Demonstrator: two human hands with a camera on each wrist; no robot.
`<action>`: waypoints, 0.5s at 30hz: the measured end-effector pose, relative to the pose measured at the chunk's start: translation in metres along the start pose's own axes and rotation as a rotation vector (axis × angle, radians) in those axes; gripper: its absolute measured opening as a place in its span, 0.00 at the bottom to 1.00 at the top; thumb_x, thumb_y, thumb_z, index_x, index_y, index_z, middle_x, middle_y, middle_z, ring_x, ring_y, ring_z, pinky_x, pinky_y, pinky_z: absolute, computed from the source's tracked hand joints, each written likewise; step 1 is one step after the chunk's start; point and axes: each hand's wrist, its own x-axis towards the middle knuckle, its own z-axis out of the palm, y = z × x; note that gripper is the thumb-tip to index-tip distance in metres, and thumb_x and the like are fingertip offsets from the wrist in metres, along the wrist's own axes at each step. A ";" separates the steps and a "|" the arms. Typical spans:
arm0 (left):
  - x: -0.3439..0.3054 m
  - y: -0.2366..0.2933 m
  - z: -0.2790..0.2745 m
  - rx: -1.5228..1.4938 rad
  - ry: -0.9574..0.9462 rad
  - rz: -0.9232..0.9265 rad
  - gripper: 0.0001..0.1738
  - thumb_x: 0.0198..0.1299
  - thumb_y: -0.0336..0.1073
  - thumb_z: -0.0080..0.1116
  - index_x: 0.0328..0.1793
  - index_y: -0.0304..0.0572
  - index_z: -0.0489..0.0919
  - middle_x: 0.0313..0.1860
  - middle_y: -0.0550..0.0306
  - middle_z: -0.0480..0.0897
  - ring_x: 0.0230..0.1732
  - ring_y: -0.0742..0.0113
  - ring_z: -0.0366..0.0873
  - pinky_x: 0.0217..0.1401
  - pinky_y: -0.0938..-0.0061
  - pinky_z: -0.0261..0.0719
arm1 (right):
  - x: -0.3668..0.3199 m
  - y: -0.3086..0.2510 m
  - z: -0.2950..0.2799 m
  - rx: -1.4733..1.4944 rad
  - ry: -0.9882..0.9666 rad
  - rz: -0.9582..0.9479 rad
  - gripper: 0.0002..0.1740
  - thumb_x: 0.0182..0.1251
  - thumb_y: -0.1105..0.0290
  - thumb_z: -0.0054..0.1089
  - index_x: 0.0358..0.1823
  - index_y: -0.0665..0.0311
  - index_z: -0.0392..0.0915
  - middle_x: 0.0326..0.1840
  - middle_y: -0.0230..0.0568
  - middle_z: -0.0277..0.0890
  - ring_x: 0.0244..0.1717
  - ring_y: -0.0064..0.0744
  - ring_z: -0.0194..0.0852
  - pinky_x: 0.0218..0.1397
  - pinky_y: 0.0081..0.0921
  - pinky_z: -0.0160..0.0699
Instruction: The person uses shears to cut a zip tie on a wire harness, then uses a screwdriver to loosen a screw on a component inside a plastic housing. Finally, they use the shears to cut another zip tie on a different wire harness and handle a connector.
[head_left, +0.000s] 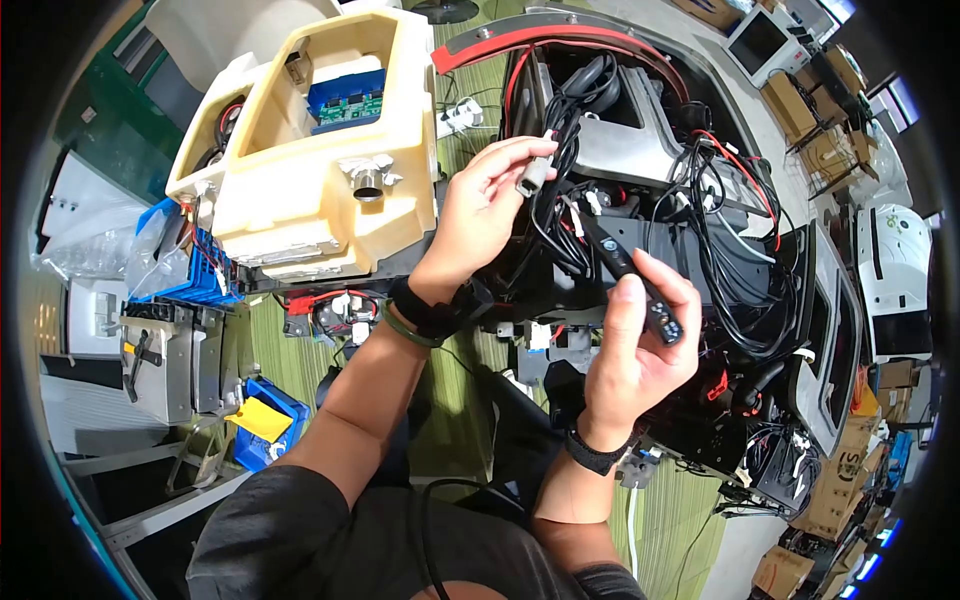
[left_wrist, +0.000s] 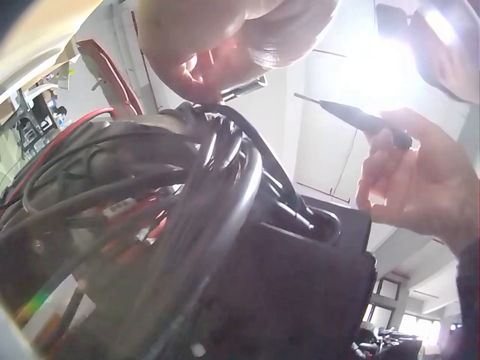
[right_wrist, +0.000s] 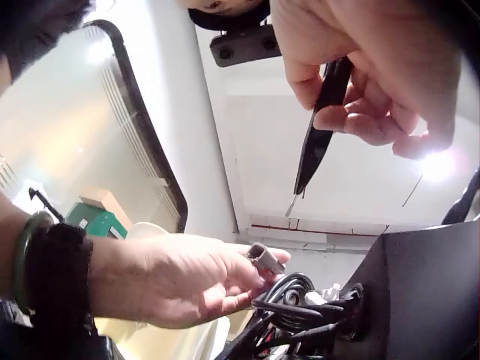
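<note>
My left hand point(head_left: 478, 215) pinches a grey cable connector point(head_left: 535, 176) between thumb and fingers, its open end facing back toward me. In the right wrist view the same connector point(right_wrist: 264, 258) shows a hollow socket, beside looped black cables point(right_wrist: 289, 300). My right hand point(head_left: 645, 345) grips a black pen-shaped tool point(head_left: 630, 270) with a thin metal tip and small markings near its rear end. That tip points toward the cable bundle point(head_left: 560, 215), apart from the connector. The left wrist view shows the tool point(left_wrist: 360, 118) held up to the right of the cables.
A cream-coloured housing point(head_left: 330, 200) with a green circuit board point(head_left: 350, 108) inside stands at left. Right of my hands is a black machine frame point(head_left: 730, 270) full of loose cables. A blue bin point(head_left: 290, 405) sits low left; cardboard boxes point(head_left: 835, 470) line the right side.
</note>
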 end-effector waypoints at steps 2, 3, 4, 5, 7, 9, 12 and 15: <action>0.001 0.006 -0.008 -0.246 -0.083 -0.145 0.19 0.64 0.24 0.37 0.59 0.30 0.72 0.61 0.49 0.72 0.54 0.63 0.76 0.59 0.75 0.72 | -0.003 0.002 0.005 0.004 -0.039 -0.004 0.13 0.51 0.77 0.65 0.41 0.67 0.79 0.35 0.40 0.75 0.36 0.31 0.69 0.43 0.23 0.69; 0.002 0.010 -0.010 -0.316 -0.083 -0.244 0.21 0.66 0.28 0.34 0.60 0.29 0.71 0.62 0.48 0.72 0.54 0.63 0.77 0.57 0.75 0.74 | -0.004 0.004 0.008 0.001 -0.034 -0.020 0.13 0.51 0.77 0.66 0.40 0.67 0.79 0.34 0.40 0.75 0.36 0.32 0.69 0.43 0.24 0.69; 0.001 0.013 -0.012 -0.313 -0.083 -0.248 0.21 0.66 0.28 0.34 0.60 0.29 0.71 0.62 0.48 0.72 0.54 0.63 0.77 0.57 0.75 0.74 | -0.005 0.005 0.011 -0.024 -0.031 -0.063 0.13 0.50 0.76 0.66 0.39 0.67 0.79 0.33 0.40 0.75 0.35 0.33 0.69 0.42 0.24 0.69; 0.001 0.015 -0.013 -0.402 -0.072 -0.296 0.20 0.66 0.29 0.35 0.61 0.28 0.70 0.61 0.48 0.73 0.54 0.63 0.77 0.57 0.75 0.75 | -0.006 0.005 0.013 -0.050 -0.043 -0.098 0.13 0.49 0.75 0.66 0.39 0.67 0.79 0.32 0.39 0.75 0.35 0.33 0.69 0.42 0.25 0.68; 0.001 0.019 -0.012 -0.468 -0.054 -0.356 0.20 0.69 0.33 0.40 0.62 0.28 0.68 0.59 0.49 0.74 0.52 0.66 0.78 0.54 0.76 0.77 | -0.009 0.006 0.016 -0.087 -0.049 -0.198 0.14 0.47 0.75 0.67 0.38 0.66 0.79 0.29 0.38 0.74 0.32 0.35 0.68 0.41 0.28 0.66; 0.001 0.020 -0.008 -0.480 -0.036 -0.381 0.20 0.69 0.34 0.41 0.62 0.28 0.68 0.58 0.50 0.75 0.52 0.66 0.78 0.53 0.77 0.77 | -0.011 0.009 0.017 -0.168 -0.042 -0.315 0.14 0.47 0.74 0.67 0.39 0.64 0.79 0.27 0.36 0.73 0.30 0.34 0.68 0.40 0.28 0.64; 0.001 0.018 -0.006 -0.555 -0.011 -0.429 0.18 0.69 0.35 0.45 0.60 0.29 0.69 0.55 0.52 0.76 0.51 0.67 0.79 0.50 0.81 0.78 | -0.010 0.014 0.021 -0.212 -0.024 -0.399 0.15 0.47 0.73 0.67 0.39 0.63 0.79 0.27 0.34 0.72 0.29 0.33 0.67 0.41 0.28 0.63; 0.001 0.017 -0.002 -0.610 0.015 -0.443 0.18 0.69 0.34 0.45 0.59 0.29 0.69 0.52 0.51 0.77 0.50 0.67 0.79 0.50 0.81 0.79 | -0.010 0.017 0.024 -0.270 -0.018 -0.457 0.16 0.46 0.72 0.68 0.40 0.62 0.79 0.28 0.32 0.72 0.29 0.32 0.67 0.43 0.29 0.61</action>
